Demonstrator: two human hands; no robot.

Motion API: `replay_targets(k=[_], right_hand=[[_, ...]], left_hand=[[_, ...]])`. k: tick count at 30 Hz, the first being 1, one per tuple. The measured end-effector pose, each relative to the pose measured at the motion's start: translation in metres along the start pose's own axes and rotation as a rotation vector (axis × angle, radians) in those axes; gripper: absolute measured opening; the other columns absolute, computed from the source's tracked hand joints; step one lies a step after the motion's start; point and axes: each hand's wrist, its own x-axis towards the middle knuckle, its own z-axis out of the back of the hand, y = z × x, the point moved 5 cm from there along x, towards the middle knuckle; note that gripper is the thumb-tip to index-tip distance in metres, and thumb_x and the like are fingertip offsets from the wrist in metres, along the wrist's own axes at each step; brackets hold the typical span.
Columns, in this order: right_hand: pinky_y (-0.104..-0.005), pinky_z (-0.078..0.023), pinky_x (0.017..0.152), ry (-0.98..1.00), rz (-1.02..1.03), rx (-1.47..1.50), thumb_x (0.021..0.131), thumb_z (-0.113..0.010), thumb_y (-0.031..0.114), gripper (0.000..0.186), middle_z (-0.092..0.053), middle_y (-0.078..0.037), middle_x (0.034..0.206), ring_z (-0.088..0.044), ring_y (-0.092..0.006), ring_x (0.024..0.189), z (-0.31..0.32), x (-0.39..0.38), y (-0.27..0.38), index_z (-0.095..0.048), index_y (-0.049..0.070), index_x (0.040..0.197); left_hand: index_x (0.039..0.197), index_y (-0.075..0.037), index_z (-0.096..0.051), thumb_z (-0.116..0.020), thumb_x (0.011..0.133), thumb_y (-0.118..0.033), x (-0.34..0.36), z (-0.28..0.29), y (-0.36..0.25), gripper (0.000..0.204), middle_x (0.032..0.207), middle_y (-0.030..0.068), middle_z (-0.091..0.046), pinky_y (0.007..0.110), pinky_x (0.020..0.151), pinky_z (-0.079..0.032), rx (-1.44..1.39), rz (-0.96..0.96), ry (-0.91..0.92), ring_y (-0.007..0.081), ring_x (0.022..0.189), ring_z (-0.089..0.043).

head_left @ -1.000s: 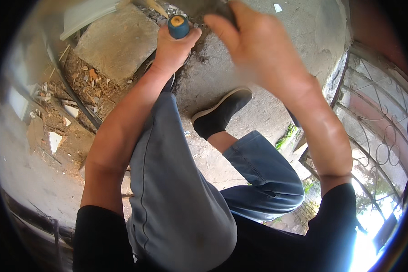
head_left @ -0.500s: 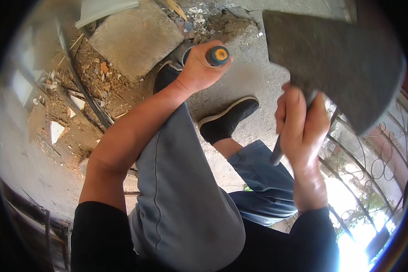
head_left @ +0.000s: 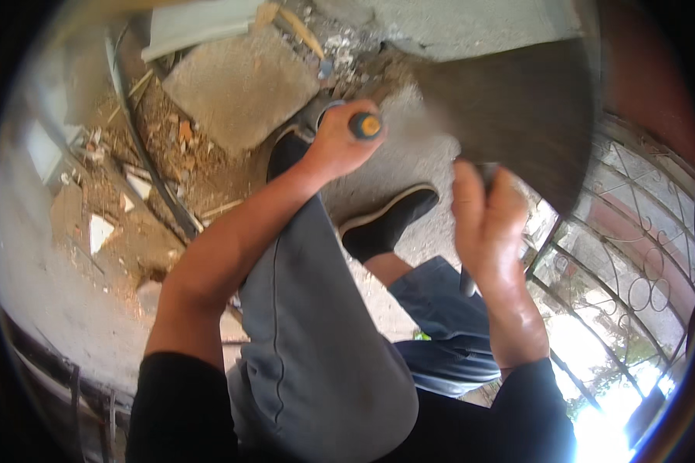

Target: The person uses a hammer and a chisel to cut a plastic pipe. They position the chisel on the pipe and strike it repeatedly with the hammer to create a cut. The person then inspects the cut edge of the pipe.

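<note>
My left hand [head_left: 344, 141] is closed round a dark handle with an orange end [head_left: 367, 126], which points up toward me. A rounded part shows just beyond that fist, but the tool's far end is hidden. In my right hand [head_left: 493, 220] is the short, rod-like handle of a broad, flat dark-bladed tool [head_left: 517, 108]. Its blade flares out beyond my fingers, above the concrete floor, and is smeared by motion. The lower end of its handle shows below my palm. A gap separates the blade from my left fist.
A rough flat slab [head_left: 243, 89] lies beyond my left forearm. Rubble and wood chips [head_left: 181, 143] surround a dark bent hose or cable [head_left: 143, 147]. My dark shoes [head_left: 390, 224] stand on the concrete. At right is a metal grille [head_left: 618, 262]; a pale wall [head_left: 31, 255] rises at left.
The broad blade and my right hand have swung left, nearer my left fist. My left hand sits slightly lower in view, still round the handle. The whole view has shifted a little.
</note>
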Motion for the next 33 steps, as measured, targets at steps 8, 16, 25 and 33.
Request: replay_targets(k=[8, 16, 25, 33], right_hand=[[-0.0251, -0.037, 0.044, 0.034, -0.235, 0.158, 0.102, -0.062, 0.023, 0.023, -0.055, 0.0, 0.063, -0.049, -0.006, 0.051, -0.027, -0.027, -0.061, -0.063, 0.0, 0.098], [-0.0208, -0.031, 0.039, -0.021, -0.44, 0.332, 0.108, -0.05, 0.024, 0.028, -0.049, 0.0, 0.06, -0.042, -0.0049, 0.042, -0.009, -0.05, -0.078, -0.058, -0.001, 0.102], [-0.0208, -0.032, 0.041, 0.042, -0.357, 0.282, 0.109, -0.049, 0.026, 0.03, -0.049, -0.001, 0.059, -0.042, -0.0048, 0.043, -0.014, -0.059, -0.07, -0.057, -0.002, 0.103], [-0.0203, -0.033, 0.042, 0.057, -0.333, 0.335, 0.109, -0.048, 0.025, 0.029, -0.05, -0.001, 0.06, -0.042, -0.0042, 0.044, -0.013, -0.06, -0.064, -0.058, -0.002, 0.104]], left_hand=[[0.083, -0.006, -0.06, -0.075, 0.086, -0.007, 0.005, 0.026, 0.03, 0.015, 0.076, 0.0005, -0.061, 0.03, 0.065, -0.047, -0.252, 0.161, -0.187, 0.0105, 0.069, -0.056], [0.08, -0.005, -0.06, -0.073, 0.088, -0.002, 0.002, 0.053, 0.027, 0.016, 0.071, 0.0007, -0.062, 0.024, 0.059, -0.044, -0.62, 0.202, -0.411, 0.0077, 0.063, -0.057], [0.08, -0.006, -0.061, -0.075, 0.088, -0.006, 0.001, 0.039, 0.022, 0.016, 0.075, -0.0042, -0.062, 0.024, 0.063, -0.046, -0.452, 0.228, -0.281, 0.0043, 0.069, -0.057], [0.085, -0.006, -0.056, -0.068, 0.089, -0.001, -0.032, 0.044, 0.016, 0.014, 0.088, 0.0013, -0.062, 0.028, 0.075, -0.049, -0.447, 0.152, -0.035, 0.0093, 0.081, -0.057]])
